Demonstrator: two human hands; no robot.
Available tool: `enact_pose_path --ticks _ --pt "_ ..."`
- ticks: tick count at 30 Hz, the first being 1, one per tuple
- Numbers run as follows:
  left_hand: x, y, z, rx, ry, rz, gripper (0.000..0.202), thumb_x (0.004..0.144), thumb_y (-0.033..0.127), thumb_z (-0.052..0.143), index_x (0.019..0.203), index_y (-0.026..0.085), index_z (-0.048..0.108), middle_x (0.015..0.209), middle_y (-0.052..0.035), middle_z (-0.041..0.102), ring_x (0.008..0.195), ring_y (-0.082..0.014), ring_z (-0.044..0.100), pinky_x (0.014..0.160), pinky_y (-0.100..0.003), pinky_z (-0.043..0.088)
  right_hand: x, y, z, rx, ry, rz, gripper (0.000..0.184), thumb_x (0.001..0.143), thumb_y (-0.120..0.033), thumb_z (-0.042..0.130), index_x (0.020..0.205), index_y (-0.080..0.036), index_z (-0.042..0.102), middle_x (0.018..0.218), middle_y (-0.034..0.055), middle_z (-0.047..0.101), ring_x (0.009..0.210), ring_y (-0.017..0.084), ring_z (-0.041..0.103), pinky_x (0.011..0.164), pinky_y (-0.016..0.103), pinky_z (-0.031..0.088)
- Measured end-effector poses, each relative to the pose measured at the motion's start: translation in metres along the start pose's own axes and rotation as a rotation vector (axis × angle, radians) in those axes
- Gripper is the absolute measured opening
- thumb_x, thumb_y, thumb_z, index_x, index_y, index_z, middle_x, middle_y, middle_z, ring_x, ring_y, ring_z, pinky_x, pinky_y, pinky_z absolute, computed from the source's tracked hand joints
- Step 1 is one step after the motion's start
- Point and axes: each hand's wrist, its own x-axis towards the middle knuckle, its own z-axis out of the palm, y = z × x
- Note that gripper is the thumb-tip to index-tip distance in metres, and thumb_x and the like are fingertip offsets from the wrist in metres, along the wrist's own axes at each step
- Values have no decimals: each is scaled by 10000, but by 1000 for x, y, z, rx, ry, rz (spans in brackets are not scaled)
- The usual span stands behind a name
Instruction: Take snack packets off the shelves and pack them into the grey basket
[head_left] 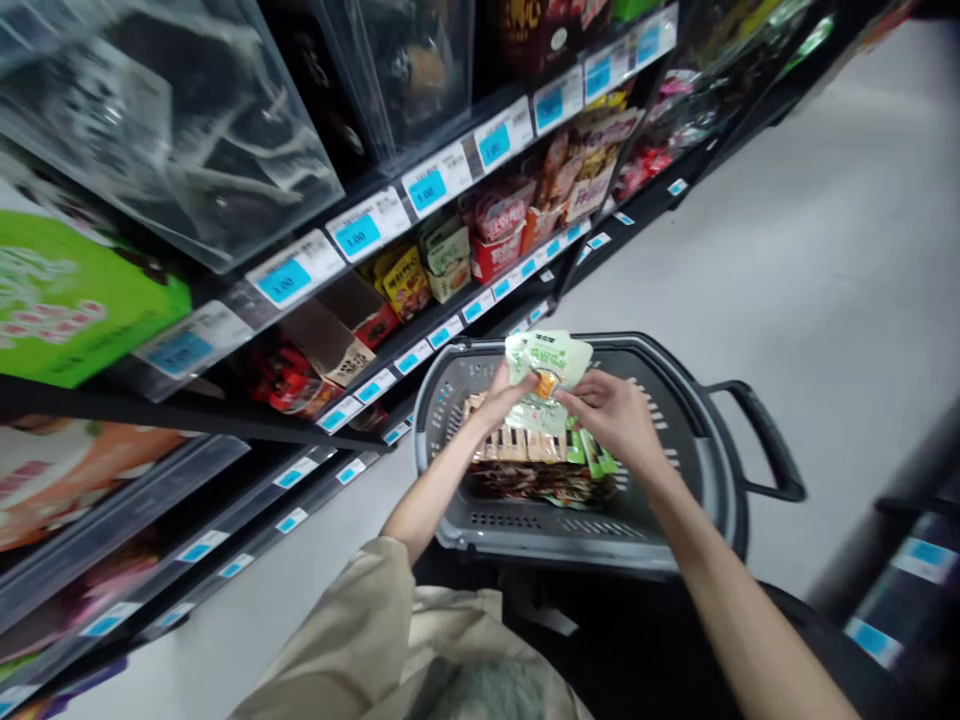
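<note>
Both hands hold a pale green snack packet [551, 352] upright over a grey shopping basket [679, 390]. My left hand [508, 398] pinches its left side, with the thumb on the front. My right hand [611, 412] grips the lower right side between thumb and fingers. Printed green lettering and an orange food picture show on the packet's front. Below it in the basket lie rows of beige packets [517, 445], a few bright green packets [596, 455] and dark reddish-brown packets [525, 482]. The held packet and my hands hide part of these.
Store shelves with blue-and-white price tags [427, 187] run along the left. On them are a green box [67, 300], clear bins [172, 120], a yellow packet [405, 280] and red packs [499, 235]. The basket's black handle [765, 440] sticks out right, over pale floor [825, 220].
</note>
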Motion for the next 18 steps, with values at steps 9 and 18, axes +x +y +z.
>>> enact_pose_path --ticks 9,18 --pt "-17 6 9 29 -70 -82 776 557 622 888 1147 214 592 1017 -62 719 951 -268 698 876 -387 529 -2 -6 2 470 26 155 794 544 -533 963 1209 -257 628 1229 109 721 1017 282 705 800 381 585" --pt "-30 55 49 878 -98 531 539 996 627 447 1307 222 619 1310 -127 541 1276 -300 466 1192 -455 317 -25 -25 3 874 -240 276 559 598 -419 964 1079 -250 736 1053 68 801 940 313 767 815 432 624"
